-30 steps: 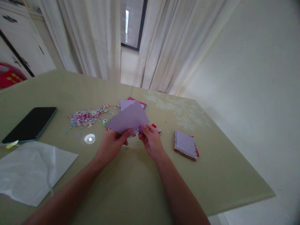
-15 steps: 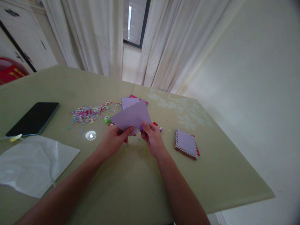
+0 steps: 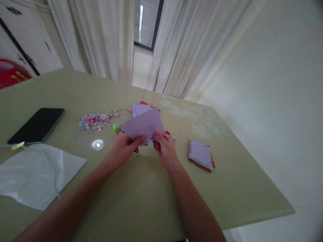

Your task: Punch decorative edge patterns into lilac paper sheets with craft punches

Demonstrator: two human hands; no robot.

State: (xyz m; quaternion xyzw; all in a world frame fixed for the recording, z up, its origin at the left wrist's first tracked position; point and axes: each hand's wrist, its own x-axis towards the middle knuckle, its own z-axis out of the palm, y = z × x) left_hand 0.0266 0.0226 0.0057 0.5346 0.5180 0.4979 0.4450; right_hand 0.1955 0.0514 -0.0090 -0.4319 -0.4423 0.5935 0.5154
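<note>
A lilac paper sheet [image 3: 142, 123] is held tilted just above the olive table [image 3: 151, 201]. My left hand [image 3: 123, 150] pinches its near edge with thumb on top. My right hand [image 3: 164, 149] is closed around a small purple punch tool at the sheet's near right edge; the tool is mostly hidden. Behind the sheet lie more lilac and red papers [image 3: 141, 108]. A small green punch [image 3: 116, 127] and a red one [image 3: 167, 133] sit beside the hands.
A heap of coloured paper bits [image 3: 97, 120] lies left of the sheet. A stack of punched-edge cards [image 3: 200, 155] sits right. A black phone [image 3: 36, 125], a clear plastic sheet [image 3: 37, 173] and a small round lid [image 3: 97, 144] are at left. Curtains hang behind.
The hands and lilac sheet have hardly moved; the view has shifted slightly, and the sheet sits a little further into the right hand's tool.
</note>
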